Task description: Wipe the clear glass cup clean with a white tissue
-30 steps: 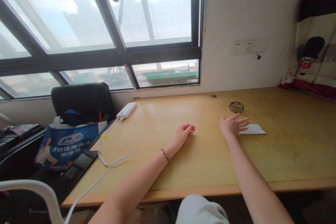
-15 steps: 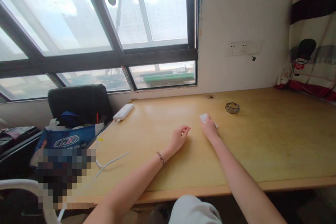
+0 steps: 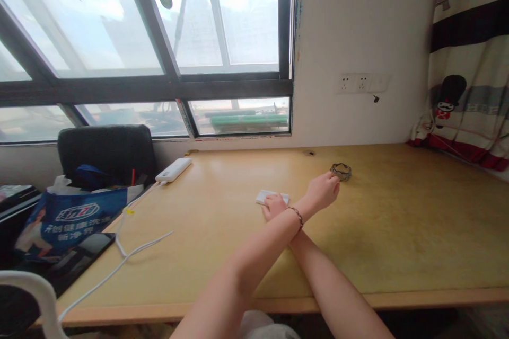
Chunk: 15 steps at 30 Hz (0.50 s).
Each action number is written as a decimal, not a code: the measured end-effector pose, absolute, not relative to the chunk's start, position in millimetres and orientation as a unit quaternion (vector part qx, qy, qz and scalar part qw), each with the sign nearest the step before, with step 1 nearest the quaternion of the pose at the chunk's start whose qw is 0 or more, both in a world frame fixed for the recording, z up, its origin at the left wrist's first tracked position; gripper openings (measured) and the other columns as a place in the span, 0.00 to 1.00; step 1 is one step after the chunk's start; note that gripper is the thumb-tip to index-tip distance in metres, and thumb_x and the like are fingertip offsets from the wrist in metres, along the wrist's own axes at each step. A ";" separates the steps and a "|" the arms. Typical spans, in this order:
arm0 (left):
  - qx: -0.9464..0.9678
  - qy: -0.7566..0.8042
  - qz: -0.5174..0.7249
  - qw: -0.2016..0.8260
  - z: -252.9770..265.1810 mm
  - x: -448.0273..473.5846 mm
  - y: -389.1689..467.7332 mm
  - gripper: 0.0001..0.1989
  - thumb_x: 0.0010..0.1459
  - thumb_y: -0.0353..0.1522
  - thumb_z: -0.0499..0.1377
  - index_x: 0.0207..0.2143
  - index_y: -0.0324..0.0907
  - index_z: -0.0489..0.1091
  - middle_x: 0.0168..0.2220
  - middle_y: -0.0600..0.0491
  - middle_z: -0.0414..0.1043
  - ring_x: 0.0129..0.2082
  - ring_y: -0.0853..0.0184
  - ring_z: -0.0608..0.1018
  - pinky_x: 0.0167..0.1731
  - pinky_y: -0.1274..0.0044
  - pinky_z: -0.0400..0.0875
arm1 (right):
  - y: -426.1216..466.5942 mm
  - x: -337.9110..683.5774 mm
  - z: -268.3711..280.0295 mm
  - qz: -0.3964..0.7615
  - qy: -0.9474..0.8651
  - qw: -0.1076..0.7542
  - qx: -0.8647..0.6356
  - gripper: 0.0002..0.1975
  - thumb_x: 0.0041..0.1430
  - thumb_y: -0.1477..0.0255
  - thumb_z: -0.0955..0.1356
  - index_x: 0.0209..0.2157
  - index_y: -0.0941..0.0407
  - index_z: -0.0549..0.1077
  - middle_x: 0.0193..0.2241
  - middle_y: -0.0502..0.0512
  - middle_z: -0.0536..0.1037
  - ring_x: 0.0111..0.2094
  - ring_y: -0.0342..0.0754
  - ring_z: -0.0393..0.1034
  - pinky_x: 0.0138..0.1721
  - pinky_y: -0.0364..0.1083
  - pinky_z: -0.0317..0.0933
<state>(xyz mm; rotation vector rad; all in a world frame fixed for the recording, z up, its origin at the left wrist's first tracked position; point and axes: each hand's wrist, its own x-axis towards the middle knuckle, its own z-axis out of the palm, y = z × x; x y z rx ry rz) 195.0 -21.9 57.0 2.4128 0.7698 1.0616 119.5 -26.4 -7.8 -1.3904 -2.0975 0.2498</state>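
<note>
My left arm, with a bracelet [image 3: 296, 216] at the wrist, crosses over my right forearm. The curled fingers of my left hand [image 3: 323, 190] are at the near left rim of a dark, see-through, faceted ring-shaped dish [image 3: 342, 172] that looks like a glass ashtray; part of the rim is hidden behind them. Lower and to the left, my right hand [image 3: 274, 206] grips a small flat white rectangular object [image 3: 263, 197] lying on the table. Its fingers cover the middle of that object, and its exact kind does not show.
A white power strip or adapter [image 3: 174, 169] sits at the wooden table's [image 3: 417, 233] left edge, with white cables [image 3: 147, 246] trailing forward. Left of the table are a black chair [image 3: 105, 148] and a blue bag [image 3: 75, 222]. A curtain [image 3: 469, 90] hangs at the right.
My right hand has carried the white object leftward and set it on the table. My left hand has crossed over to the right and reached the dish, which stays in place.
</note>
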 end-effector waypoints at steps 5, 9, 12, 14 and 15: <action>0.902 0.257 0.312 0.154 45.8 271.3 -12.1 0.16 0.55 0.30 0.47 0.46 0.38 0.61 0.47 0.41 0.60 0.39 0.60 0.70 0.35 0.74 0.63 | -38.7 123.5 -2.4 0.057 -0.796 0.297 -0.525 0.08 0.54 0.72 0.61 0.29 0.56 0.71 0.34 0.56 0.72 0.41 0.49 0.60 0.43 0.46 0.54; 0.909 0.304 0.261 0.114 29.3 302.1 -2.7 0.25 0.54 0.32 0.49 0.54 0.39 0.49 0.56 0.39 0.47 0.38 0.59 0.71 0.32 0.72 0.65 | -40.0 128.1 -0.8 0.046 -0.797 0.303 -0.521 0.08 0.55 0.72 0.61 0.29 0.56 0.70 0.35 0.55 0.72 0.41 0.47 0.59 0.44 0.45 0.53; 0.920 0.331 0.195 0.081 18.3 308.1 5.2 0.24 0.55 0.35 0.48 0.54 0.40 0.49 0.52 0.40 0.54 0.39 0.60 0.71 0.32 0.72 0.66 | -38.5 130.2 -1.8 0.051 -0.801 0.307 -0.511 0.09 0.56 0.72 0.60 0.28 0.56 0.70 0.34 0.54 0.72 0.40 0.46 0.59 0.43 0.44 0.52; 0.928 0.333 0.152 0.064 13.9 306.3 9.3 0.19 0.56 0.36 0.46 0.50 0.40 0.54 0.45 0.43 0.62 0.38 0.61 0.72 0.31 0.73 0.66 | -38.0 130.3 -2.2 0.050 -0.800 0.310 -0.511 0.09 0.56 0.72 0.60 0.28 0.57 0.69 0.34 0.54 0.72 0.40 0.46 0.59 0.43 0.44 0.51; 0.931 0.332 0.137 0.060 12.6 304.6 10.9 0.18 0.56 0.36 0.45 0.48 0.40 0.56 0.43 0.44 0.64 0.37 0.61 0.72 0.31 0.73 0.66 | -37.8 130.0 -2.2 0.047 -0.799 0.311 -0.513 0.09 0.56 0.71 0.60 0.28 0.57 0.69 0.34 0.54 0.72 0.40 0.46 0.59 0.43 0.44 0.51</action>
